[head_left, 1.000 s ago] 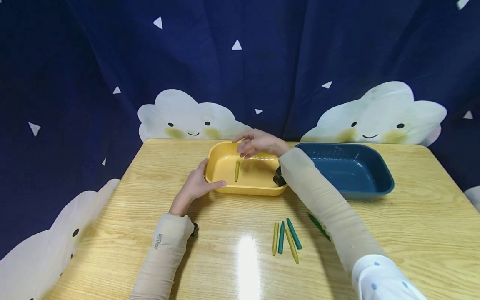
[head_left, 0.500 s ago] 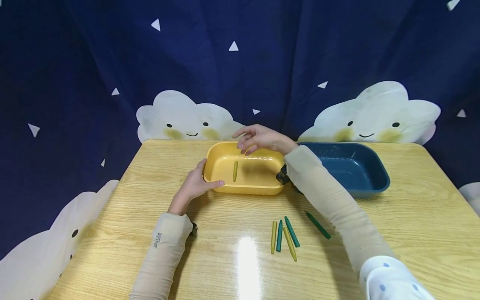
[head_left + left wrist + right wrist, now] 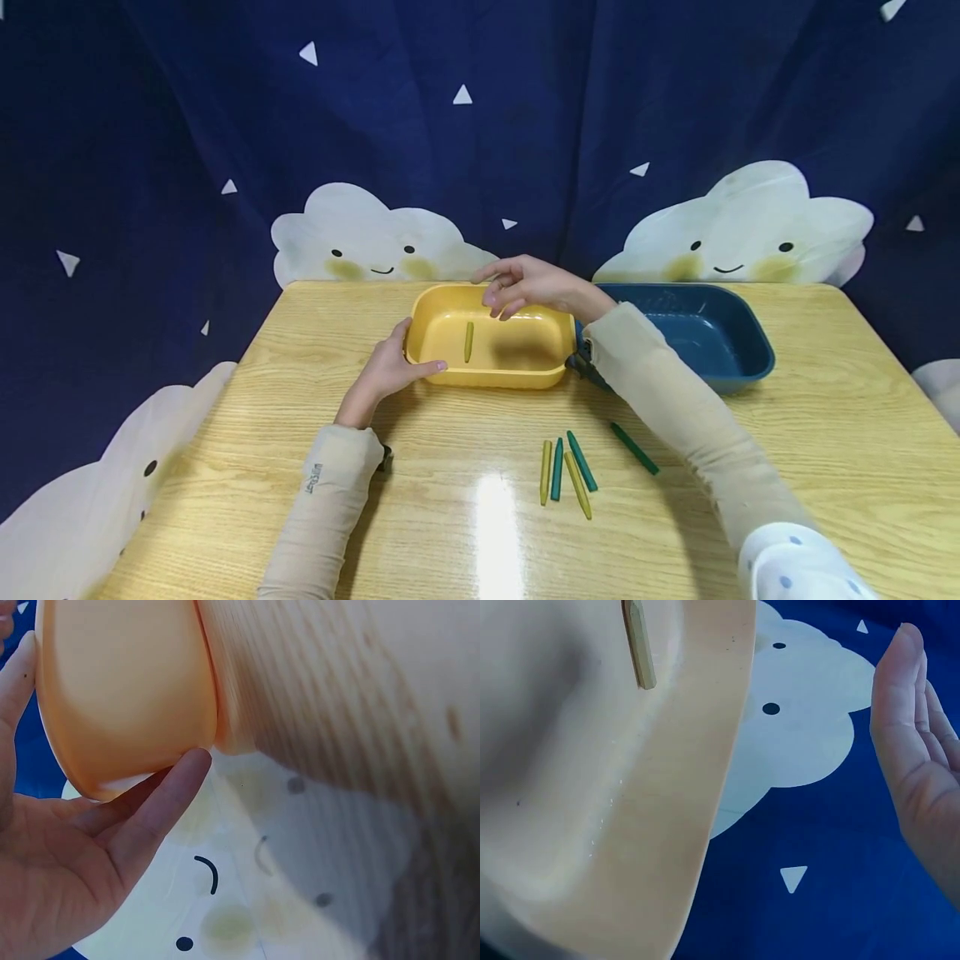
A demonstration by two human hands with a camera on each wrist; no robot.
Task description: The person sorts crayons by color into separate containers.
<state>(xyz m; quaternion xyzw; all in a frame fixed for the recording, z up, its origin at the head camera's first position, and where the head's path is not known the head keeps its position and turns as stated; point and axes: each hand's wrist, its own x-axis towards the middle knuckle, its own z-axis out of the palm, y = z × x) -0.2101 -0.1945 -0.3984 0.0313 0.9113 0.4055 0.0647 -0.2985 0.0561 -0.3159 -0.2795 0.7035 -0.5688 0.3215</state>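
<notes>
My left hand point(image 3: 386, 365) holds the left end of the yellow plastic basin point(image 3: 495, 379), its thumb over the front rim. In the left wrist view, that hand's fingers lie along the basin's end point(image 3: 127, 690). Inside the basin lies one yellow crayon point(image 3: 468, 342), seen also as a yellow crayon point(image 3: 639, 645) in the right wrist view. Above the basin's back right part hovers my right hand point(image 3: 536, 286), its fingers loosely bent around nothing. The right wrist view shows this hand point(image 3: 922, 742) apart from the basin wall.
A dark blue basin point(image 3: 697, 333) stands right of the yellow one, partly behind my right forearm. In front on the wooden table point(image 3: 450, 517) lie yellow crayons point(image 3: 545, 472), teal crayons point(image 3: 557, 469) and a dark green crayon point(image 3: 634, 448). A navy cloud-print curtain point(image 3: 420, 125) hangs behind.
My right hand and forearm have shifted a little to the right, showing the whole dark green crayon. The left hand stays on the basin. The crayon in the basin lies as before.
</notes>
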